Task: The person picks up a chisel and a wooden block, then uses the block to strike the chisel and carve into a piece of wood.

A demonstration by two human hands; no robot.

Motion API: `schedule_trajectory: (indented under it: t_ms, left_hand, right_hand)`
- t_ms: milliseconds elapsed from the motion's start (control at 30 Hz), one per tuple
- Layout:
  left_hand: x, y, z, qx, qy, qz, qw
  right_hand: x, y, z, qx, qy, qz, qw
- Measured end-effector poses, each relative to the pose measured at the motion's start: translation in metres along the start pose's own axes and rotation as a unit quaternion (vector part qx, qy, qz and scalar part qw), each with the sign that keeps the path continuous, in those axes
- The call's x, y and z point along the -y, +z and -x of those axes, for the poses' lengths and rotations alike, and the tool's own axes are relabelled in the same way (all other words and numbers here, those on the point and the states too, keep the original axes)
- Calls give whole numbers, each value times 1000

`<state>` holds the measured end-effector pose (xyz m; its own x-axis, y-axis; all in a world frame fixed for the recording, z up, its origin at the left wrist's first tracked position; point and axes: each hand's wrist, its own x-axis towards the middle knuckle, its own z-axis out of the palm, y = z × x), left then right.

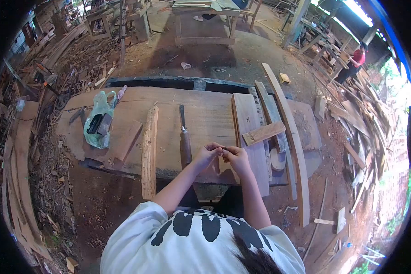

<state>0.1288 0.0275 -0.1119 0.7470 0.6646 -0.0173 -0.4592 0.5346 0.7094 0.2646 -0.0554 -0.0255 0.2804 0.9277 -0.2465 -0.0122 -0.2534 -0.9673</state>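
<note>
My left hand (206, 154) and my right hand (236, 159) meet over the near side of a broad wooden bench top (205, 109). Both are closed, with the fingertips pinched together around something small and dark, too small to name. Just left of my left hand lies a chisel (185, 144), its wooden handle toward me and its blade pointing away. Beside my right hand a wide plank (251, 132) runs lengthwise, and a short wood piece (264, 133) rests across it.
A rough wood strip (149, 150) lies left of the chisel. Farther left, a green plastic bag (101, 114) holds dark objects. A long batten (287, 137) overhangs the bench's right side. Scrap wood (351, 123) is heaped at right, where a person in red (357, 57) is in the background.
</note>
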Motion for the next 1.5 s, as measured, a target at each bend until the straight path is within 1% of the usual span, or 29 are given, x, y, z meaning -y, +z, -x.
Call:
schedule_trajectory:
  t_ms: [33,100,233,333,400,433,500,533,600,633,700,733,800,900,1033,1100,1133,1200,1233,1267,1300,1333,1367,1400,1500]
  left_hand:
    - [-4,2,2,0,0,0,1000]
    - [-8,5,6,11,-6,4,1000]
    - [-10,9,5,-1,-21,-27,999]
    - [-9,12,6,7,-22,-2,1000]
    - [-8,14,6,-25,1,-27,999]
    - [-9,14,7,-22,0,-28,999]
    - [-11,17,9,-44,-21,-39,998]
    - [-12,19,9,-43,-21,-40,998]
    - [-13,21,10,-85,-29,-103,991]
    - [-10,21,9,-85,-30,-103,991]
    - [-7,21,7,-91,16,-141,986]
    - [-6,21,7,-90,14,-142,986]
    - [-6,22,7,-83,27,-158,984]
    - [-9,26,8,-97,26,-192,976]
    - [-1,16,4,-96,26,-139,985]
    - [1,11,4,-107,23,-107,988]
    - [2,9,3,-108,23,-107,988]
    - [3,8,4,-113,25,-25,993]
    - [3,8,4,-117,22,-23,993]
    - [4,7,2,-120,25,9,992]
    - [3,7,2,-125,28,40,991]
    - [4,5,2,-131,22,43,990]
    - [3,4,0,-111,28,76,991]
    - [4,1,-2,-89,36,110,989]
    - [4,-3,-2,-110,28,137,984]
  right_hand:
    - [-1,-1,-1,0,0,-1,1000]
    - [-3,-6,-1,35,6,41,999]
    - [2,-7,6,28,3,65,998]
    - [2,-4,11,2,-3,60,998]
    - [-4,-1,10,-30,-36,77,996]
    - [-7,1,10,-32,-37,77,996]
    - [-12,4,9,-87,-74,125,986]
    - [-13,6,9,-88,-74,124,986]
    - [-12,9,11,-128,-135,165,969]
    - [-9,11,12,-129,-134,165,969]
    - [-3,15,17,-163,-99,167,967]
    - [-6,16,17,-164,-98,167,967]
    - [-13,17,17,-194,-138,163,957]
    - [-17,20,16,-212,-147,152,954]
    - [-27,21,3,-228,-155,140,951]
    - [-27,19,-1,-208,-104,62,971]
    - [-26,18,-3,-207,-103,62,971]
    - [-21,15,-4,-175,-20,-93,980]
    - [-16,12,-2,-151,-20,-121,981]
    - [-15,9,-3,-150,-13,-121,981]
    - [-16,7,-4,-128,-23,-155,979]
    - [-15,6,-3,-107,-34,-189,976]
    - [-12,4,-2,-92,-44,-202,974]
    - [-10,4,-1,-93,-38,-201,974]
    - [-6,2,0,-86,-34,-206,974]
